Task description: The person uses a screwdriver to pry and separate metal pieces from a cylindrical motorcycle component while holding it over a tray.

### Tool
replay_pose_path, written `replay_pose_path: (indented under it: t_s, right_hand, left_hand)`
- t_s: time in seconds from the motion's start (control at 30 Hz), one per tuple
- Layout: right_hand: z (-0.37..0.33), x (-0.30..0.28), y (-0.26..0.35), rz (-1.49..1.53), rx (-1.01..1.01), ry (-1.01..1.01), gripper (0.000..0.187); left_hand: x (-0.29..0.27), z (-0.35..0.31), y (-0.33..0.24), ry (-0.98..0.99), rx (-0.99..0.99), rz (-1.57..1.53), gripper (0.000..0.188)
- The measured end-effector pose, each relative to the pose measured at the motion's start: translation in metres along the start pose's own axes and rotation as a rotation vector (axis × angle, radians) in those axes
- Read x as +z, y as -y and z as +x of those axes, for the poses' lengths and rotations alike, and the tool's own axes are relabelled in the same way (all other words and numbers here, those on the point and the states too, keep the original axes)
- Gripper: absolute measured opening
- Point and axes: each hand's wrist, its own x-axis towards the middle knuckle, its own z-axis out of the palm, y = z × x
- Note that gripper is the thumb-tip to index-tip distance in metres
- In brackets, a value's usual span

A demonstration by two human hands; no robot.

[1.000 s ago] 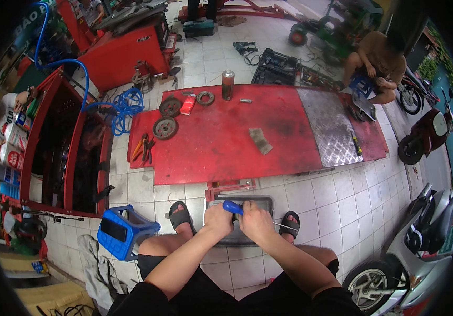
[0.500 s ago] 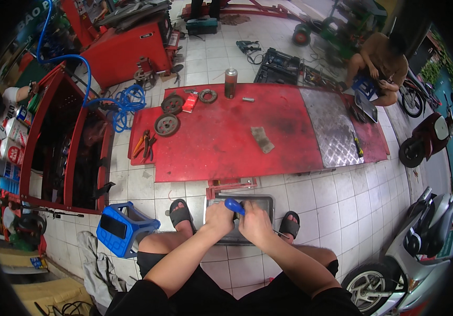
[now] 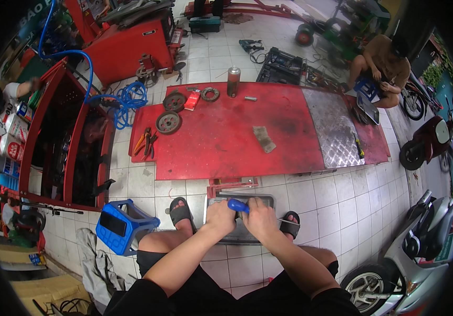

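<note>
Head view, lower centre of the frame: the right hand [image 3: 261, 217] grasps a blue-handled tool with a thin metal shaft [image 3: 238, 205]; the left hand [image 3: 221, 217] is clenched beside it, contents hidden, perhaps bracing, above a dark rectangular tray [image 3: 273, 203] likely positioned to catch debris.

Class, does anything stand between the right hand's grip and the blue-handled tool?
Nothing visible stands in the way: the right hand is wrapped around the blue-handled tool, whose blue end shows beside the left hand.
</note>
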Motion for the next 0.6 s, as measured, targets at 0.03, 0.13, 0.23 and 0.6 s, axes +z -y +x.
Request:
replay_pose_path:
  t_s: [0.03, 0.13, 0.23, 0.6]
  right_hand:
    - [0.001, 0.0, -0.002, -0.028, -0.016, 0.025, 0.029]
    - [0.002, 0.003, -0.007, -0.057, -0.05, 0.041, 0.033]
    - [0.003, 0.004, -0.011, -0.081, -0.084, 0.038, 0.03]
    - [0.003, 0.005, -0.014, -0.129, -0.083, -0.006, 0.023]
  left_hand:
    - [0.001, 0.0, 0.0, -0.02, -0.023, -0.015, 0.023]
    - [0.002, -0.001, -0.001, -0.044, -0.034, -0.024, 0.03]
    - [0.004, -0.002, -0.002, -0.042, -0.012, -0.034, 0.033]
    - [-0.005, -0.007, -0.007, -0.037, -0.007, -0.111, 0.026]
